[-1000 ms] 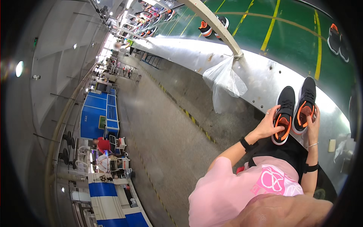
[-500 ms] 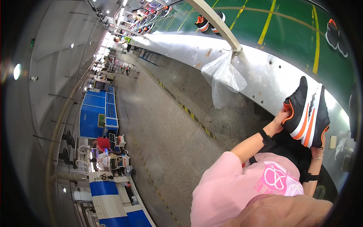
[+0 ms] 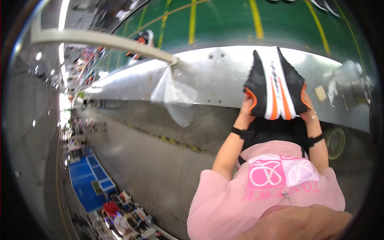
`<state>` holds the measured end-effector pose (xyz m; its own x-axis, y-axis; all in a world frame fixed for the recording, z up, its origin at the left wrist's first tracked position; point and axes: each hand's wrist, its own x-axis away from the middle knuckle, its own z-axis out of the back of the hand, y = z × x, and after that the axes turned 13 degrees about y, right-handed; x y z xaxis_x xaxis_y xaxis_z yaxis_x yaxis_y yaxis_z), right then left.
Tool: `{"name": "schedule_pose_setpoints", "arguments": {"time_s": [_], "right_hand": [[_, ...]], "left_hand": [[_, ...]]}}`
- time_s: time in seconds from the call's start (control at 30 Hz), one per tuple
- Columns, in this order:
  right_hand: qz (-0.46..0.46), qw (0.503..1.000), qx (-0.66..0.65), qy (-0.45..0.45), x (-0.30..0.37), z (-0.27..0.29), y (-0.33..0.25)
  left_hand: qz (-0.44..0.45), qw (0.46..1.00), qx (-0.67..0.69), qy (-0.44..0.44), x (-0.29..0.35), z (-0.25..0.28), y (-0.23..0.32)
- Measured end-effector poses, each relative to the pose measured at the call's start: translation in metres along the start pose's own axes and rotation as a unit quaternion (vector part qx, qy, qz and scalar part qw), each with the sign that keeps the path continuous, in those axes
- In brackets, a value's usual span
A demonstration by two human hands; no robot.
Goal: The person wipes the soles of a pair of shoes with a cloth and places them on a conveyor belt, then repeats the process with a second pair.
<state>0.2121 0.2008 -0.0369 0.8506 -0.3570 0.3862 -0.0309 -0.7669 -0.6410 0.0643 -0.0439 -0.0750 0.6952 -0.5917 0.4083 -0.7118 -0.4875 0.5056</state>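
Observation:
My left hand [image 3: 246, 107] is closed at the heel opening of a black sneaker [image 3: 260, 86] with a white-and-orange midsole and orange lining. Its twin, a second black sneaker [image 3: 293, 84], is gripped by my right hand [image 3: 308, 113] at the heel collar. The pair is held side by side, white midsoles together in the middle and black uppers outward. Both toes point away from me, over the metal ledge, and the heels are close to my body. Some fingers of each hand are hidden by the shoes.
A metal ledge [image 3: 228, 72] borders a green conveyor belt [image 3: 224, 24] with yellow stripes. More sneakers [image 3: 144, 40] sit on the belt. A clear plastic bag [image 3: 172, 96] hangs from a beige post [image 3: 108, 40] at left. A small beige block [image 3: 320, 93] lies on the ledge at right.
The view has turned, bringing the sneakers from the right edge nearer the middle and more upright in the picture. Both hands keep their hold on the pair.

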Motion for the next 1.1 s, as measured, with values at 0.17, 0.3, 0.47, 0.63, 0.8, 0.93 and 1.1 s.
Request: {"name": "schedule_pose_setpoints", "arguments": {"time_s": [0.17, 0.3, 0.47, 0.63, 0.8, 0.93, 1.1], "right_hand": [[-0.015, 0.998, 0.03, 0.056, 0.008, -0.003, -0.007], [-0.013, 0.997, 0.031, 0.069, 0.009, -0.011, -0.008], [-0.036, 0.997, 0.028, 0.062, 0.007, -0.014, -0.011], [-0.037, 0.998, 0.013, 0.054, 0.009, -0.021, -0.013], [-0.049, 0.996, 0.022, 0.067, 0.003, -0.006, -0.009], [-0.044, 0.997, 0.015, 0.054, 0.006, -0.01, -0.01], [-0.029, 0.999, 0.019, 0.042, 0.007, -0.014, -0.012]], "left_hand": [[0.017, 0.997, -0.051, 0.048, 0.002, -0.011, -0.006], [0.024, 0.997, -0.058, 0.035, 0.005, -0.005, 0.001], [0.012, 0.997, -0.077, 0.004, 0.005, -0.008, 0.004], [0.018, 0.997, -0.077, 0.003, 0.005, -0.004, 0.008], [0.04, 0.998, -0.037, 0.033, 0.007, -0.016, 0.008], [0.048, 0.997, -0.036, 0.054, 0.009, -0.015, 0.01], [0.041, 0.997, -0.065, 0.0, 0.007, -0.006, 0.009]]}}
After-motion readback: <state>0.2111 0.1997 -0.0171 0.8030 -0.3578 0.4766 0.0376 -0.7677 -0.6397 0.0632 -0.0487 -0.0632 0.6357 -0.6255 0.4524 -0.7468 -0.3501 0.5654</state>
